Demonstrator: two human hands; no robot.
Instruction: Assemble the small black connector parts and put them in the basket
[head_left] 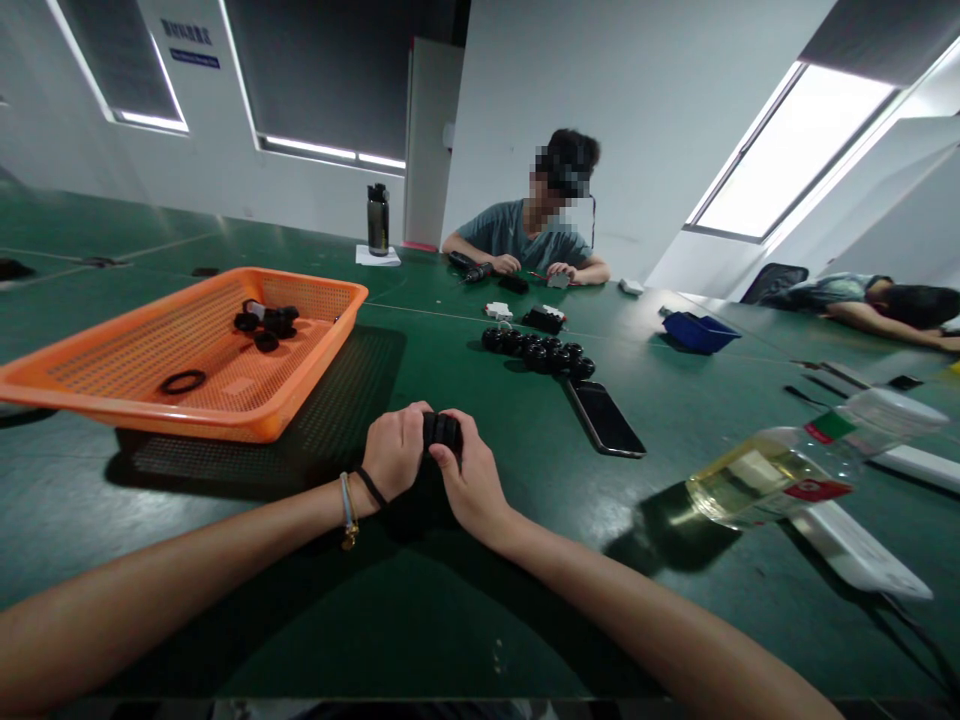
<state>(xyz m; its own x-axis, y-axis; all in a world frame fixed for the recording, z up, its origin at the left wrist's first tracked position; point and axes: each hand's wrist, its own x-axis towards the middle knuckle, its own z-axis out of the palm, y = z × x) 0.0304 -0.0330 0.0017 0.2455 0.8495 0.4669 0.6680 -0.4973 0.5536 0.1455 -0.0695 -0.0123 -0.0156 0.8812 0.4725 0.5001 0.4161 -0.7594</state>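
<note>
A small black part (442, 431) sits between the person's two hands, just above the near side of the green surface (435, 350). The left hand (394, 450) is closed around its left end, knuckles up and fingers curled; the right hand (476, 480) pinches the other end, with the thumb on the near side and the fingers over the far side. So the part is already in grip from both sides, and neither hand has to reach for it: it lies straight between them, with a little more of it showing beside the right thumb. Its long axis seems to run sideways, from one hand to the other, with grooves crossing that line, though the fingers cover so much that I cannot tell whether it is one piece or two.

To the left, and nearer the left hand, stands an orange basket (315, 365) with a heap of black pieces (268, 320) and, apart from them, a black ring (182, 381) lying flat. Beyond the hands and to the right, a cluster of round black parts (536, 350) lies on the surface, its near end beside a phone (609, 420). A clear bottle (772, 475) stands well off to the right. A person (517, 230) sits across the surface.
</note>
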